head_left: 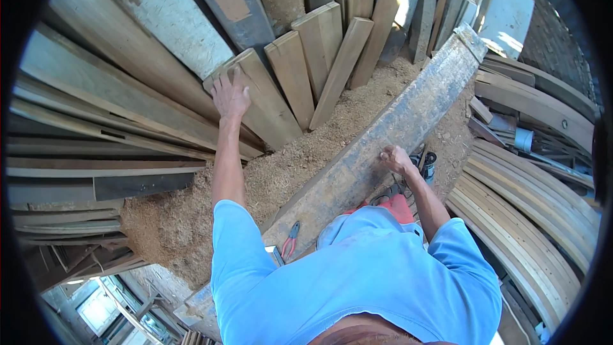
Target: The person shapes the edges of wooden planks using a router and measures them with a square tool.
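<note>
My left hand (pixel 231 94) lies on the upper end of a thick wooden board (pixel 271 105) that leans among other boards. Its fingers are spread over the wood, not wrapped round it. My right hand (pixel 397 160) is closed, its fingers curled above the long, worn plank bench (pixel 383 131); anything inside them is hidden. Pliers with red handles (pixel 290 239) rest on the bench's near part, by my body. Just beside my right forearm stands a dark power tool (pixel 428 165), partly covered.
Several shorter boards (pixel 290 67) lean beyond the bench. Sawdust and shavings (pixel 172 230) cover the ground. Long planks (pixel 115 57) fan out at the left. Curved timber stacks (pixel 523 204) and a small light-blue container (pixel 523 139) are at the right.
</note>
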Tool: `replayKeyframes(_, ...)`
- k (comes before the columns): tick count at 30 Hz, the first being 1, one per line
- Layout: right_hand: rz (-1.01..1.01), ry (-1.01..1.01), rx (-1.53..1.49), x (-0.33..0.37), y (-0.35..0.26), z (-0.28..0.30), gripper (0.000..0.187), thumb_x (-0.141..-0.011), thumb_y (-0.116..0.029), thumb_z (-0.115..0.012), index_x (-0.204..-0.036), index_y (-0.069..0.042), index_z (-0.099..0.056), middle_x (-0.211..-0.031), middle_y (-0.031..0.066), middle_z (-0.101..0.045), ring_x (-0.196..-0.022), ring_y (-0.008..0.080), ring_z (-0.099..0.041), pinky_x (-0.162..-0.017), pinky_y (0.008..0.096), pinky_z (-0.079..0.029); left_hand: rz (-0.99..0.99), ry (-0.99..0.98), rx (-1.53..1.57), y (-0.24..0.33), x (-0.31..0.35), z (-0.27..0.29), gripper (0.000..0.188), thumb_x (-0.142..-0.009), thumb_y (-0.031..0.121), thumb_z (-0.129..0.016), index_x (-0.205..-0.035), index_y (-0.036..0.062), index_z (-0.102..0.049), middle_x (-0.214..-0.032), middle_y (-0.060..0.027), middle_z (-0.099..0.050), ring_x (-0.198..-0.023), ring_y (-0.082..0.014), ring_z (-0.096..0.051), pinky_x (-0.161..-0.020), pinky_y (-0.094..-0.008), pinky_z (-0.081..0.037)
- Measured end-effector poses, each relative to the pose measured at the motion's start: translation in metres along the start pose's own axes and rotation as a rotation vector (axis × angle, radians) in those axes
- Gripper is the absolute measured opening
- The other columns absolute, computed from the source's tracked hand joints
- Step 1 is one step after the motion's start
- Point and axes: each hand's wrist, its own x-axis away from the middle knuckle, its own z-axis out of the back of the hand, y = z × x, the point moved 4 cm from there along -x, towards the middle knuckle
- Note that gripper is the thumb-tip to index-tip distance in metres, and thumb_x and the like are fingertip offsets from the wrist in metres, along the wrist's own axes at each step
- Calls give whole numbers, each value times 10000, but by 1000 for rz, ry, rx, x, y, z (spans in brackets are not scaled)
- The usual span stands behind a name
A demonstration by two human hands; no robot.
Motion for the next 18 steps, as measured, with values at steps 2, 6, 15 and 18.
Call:
replayKeyframes(2, 10, 27, -31, 10, 6, -1, 350, -912, -295, -599, -1093, -20, -718, -1023, 274, -718, -1001, 440, -702, -866, 495, -553, -12, -45, -28, 4, 3, -7, 667, -816, 307, -802, -1427, 145, -587, -1533, -206, -408, -1411, -405, -394, -1147, -547, -329)
replayKeyframes(6, -2, 30, -71, 26, 15, -2, 365, -894, -291, -567, -1104, -41, -731, -1029, 273, -719, -1009, 438, -704, -882, 499, -556, -4, 79, 2, 28, 27, -8, 663, -815, 356, -789, -1413, 134, -605, -1621, -279, -273, -1484, -491, -262, -1186, -615, -255)
replayKeyframes(15, -83, 4, -156, 65, 51, -3, 356, -905, -293, -597, -1084, -20, -739, -1061, 265, -722, -1058, 426, -692, -922, 509, -542, -38, -554, 343, 220, 129, -50, 712, -843, 354, -757, -1487, 148, -535, -1677, -300, -123, -1537, -491, -160, -1235, -630, -170)
replayKeyframes(18, -143, 47, -203, 79, 70, 0, 373, -899, -276, -620, -1129, 1, -721, -1122, 272, -712, -1108, 424, -675, -966, 497, -526, -98, -725, 442, 288, 156, -52, 764, -835, 359, -767, -1518, 155, -492, -1685, -304, -74, -1547, -480, -138, -1246, -619, -145)
